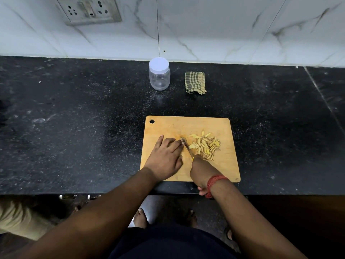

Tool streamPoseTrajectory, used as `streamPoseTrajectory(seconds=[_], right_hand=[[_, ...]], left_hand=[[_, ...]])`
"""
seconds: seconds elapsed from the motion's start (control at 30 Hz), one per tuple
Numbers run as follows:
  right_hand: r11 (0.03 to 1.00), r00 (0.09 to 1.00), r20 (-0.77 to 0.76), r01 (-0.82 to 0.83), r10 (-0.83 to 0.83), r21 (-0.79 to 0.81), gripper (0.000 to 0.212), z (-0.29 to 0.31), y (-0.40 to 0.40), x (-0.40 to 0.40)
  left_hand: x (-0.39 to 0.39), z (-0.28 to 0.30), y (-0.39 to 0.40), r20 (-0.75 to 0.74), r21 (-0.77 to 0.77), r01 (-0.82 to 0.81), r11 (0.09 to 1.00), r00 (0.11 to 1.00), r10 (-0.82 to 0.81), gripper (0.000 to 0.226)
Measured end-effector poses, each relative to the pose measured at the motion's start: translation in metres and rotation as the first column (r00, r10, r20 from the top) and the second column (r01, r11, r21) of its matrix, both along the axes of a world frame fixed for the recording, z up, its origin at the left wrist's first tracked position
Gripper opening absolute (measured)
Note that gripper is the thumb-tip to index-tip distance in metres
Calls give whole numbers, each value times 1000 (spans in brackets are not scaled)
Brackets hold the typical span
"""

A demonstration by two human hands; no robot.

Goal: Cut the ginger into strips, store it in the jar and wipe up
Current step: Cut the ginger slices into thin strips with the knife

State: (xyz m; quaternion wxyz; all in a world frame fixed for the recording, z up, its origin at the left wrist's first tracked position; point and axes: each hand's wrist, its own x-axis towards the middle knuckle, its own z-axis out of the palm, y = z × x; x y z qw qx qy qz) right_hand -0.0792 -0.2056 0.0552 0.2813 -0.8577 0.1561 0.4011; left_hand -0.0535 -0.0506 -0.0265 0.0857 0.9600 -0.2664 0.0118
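Black counter (74, 128), ginger strips (205, 146) just right of knife-holding right hand (200, 171)

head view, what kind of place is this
Most likely a home kitchen. A dark speckled stone counter runs along a marble-look tiled wall with a socket plate, and a wooden cutting board holds ginger strips.

Matt wooden board (190, 126), clear glossy plastic jar (159, 76), checked cloth (195, 82), speckled polished stone counter (74, 118).
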Motion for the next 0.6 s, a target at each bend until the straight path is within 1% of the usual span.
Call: streamPoseTrajectory(seconds=[0.2, 0.3, 0.4, 0.5, 0.6], right_hand=[[1000, 1000, -1, 16, -16, 14, 77, -3, 0, -6], [997, 996, -54, 69, -67, 28, 69, -6, 0, -11], [996, 995, -66, 76, -73, 44, 66, -4, -5, -16], [991, 993, -75, 98, -91, 90, 68, -2, -10, -18], [988, 991, -83, 112, -103, 103, 64, -5, -12, -19]], left_hand=[[-1, -1, 0, 7, -6, -8, 1000, 1000, 8, 55], [0, -1, 0, 5, 5, -2, 1000, 1000, 2, 55], [0, -2, 0, -2, 10, -8, 1000, 1000, 8, 56], [-1, -5, 1, 7, -18, -7, 1000, 1000, 7, 55], [0, -6, 2, 17, -47, 8, 999, 1000, -7, 58]])
